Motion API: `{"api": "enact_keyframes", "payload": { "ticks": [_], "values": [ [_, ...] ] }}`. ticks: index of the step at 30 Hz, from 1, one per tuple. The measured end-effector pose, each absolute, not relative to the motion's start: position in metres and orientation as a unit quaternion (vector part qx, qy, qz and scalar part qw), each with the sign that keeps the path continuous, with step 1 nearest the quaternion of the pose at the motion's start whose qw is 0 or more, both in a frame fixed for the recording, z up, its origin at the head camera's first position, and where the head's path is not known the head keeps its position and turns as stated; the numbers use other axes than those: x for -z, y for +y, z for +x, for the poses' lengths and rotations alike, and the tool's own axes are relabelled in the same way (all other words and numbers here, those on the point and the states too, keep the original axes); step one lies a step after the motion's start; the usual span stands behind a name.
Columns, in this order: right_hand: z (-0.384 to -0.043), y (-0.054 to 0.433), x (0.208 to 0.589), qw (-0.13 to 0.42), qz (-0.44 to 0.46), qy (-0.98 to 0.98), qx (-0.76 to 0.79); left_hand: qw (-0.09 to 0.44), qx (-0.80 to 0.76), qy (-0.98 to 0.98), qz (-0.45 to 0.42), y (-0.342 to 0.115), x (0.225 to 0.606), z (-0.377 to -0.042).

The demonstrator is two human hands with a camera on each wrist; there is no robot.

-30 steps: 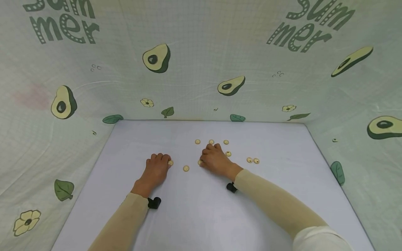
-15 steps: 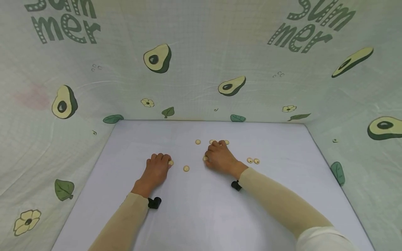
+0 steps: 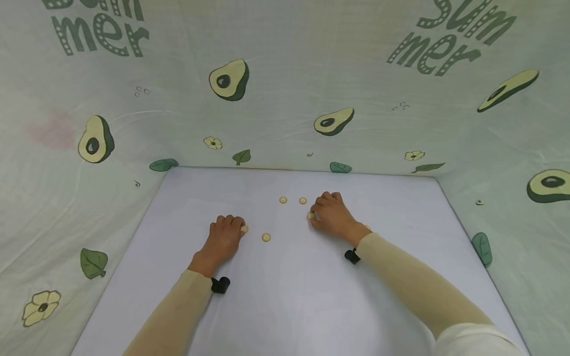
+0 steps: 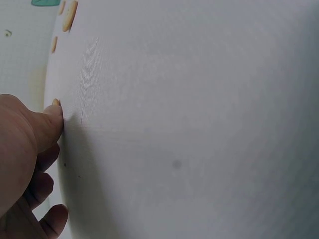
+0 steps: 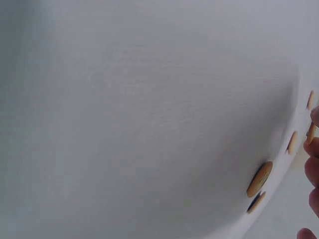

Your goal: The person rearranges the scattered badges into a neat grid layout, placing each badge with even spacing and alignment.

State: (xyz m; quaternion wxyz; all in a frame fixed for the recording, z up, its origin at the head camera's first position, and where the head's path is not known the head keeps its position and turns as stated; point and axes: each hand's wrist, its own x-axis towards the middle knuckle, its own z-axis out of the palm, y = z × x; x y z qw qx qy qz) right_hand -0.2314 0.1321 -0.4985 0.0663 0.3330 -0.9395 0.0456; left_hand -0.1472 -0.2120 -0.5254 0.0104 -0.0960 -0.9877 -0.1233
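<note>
My left hand (image 3: 222, 241) rests low over the white table and pinches a round tan button (image 3: 244, 229) at its thumb side. From the left wrist, only a sliver of that button (image 4: 56, 102) shows beyond the thumb. Between the hands lies a loose button (image 3: 265, 237), flat on the table. My right hand (image 3: 334, 216) pinches another button (image 3: 311, 215) between thumb and forefinger. In the right wrist view that button (image 5: 311, 133) stands nearly on edge at the fingertips. Just past the right hand's left side lie a button (image 3: 303, 200) and a further one (image 3: 283, 200).
Beyond my right wrist a button (image 3: 367, 227) peeks out, mostly hidden by the arm. Two buttons lie close together in the right wrist view, the nearer one (image 5: 260, 179) larger. An avocado-print cloth (image 3: 276, 89) hangs behind the white table (image 3: 285, 306).
My right hand has moved right and slightly back, carrying its button away from the middle and covering buttons that showed before. The left hand keeps its place. The head view has shifted slightly.
</note>
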Motion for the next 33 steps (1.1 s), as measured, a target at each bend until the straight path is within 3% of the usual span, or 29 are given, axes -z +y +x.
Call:
{"api": "enact_keyframes", "payload": {
  "ticks": [16,33],
  "values": [
    [-0.243,0.116,0.508,0.087,0.356,-0.930,-0.044,0.015,0.118,-0.988,-0.098,-0.212,0.525,-0.148],
    [-0.243,0.112,0.512,0.069,0.350,-0.933,-0.040,0.010,0.123,-0.988,-0.097,-0.212,0.524,-0.148]
  ]
}}
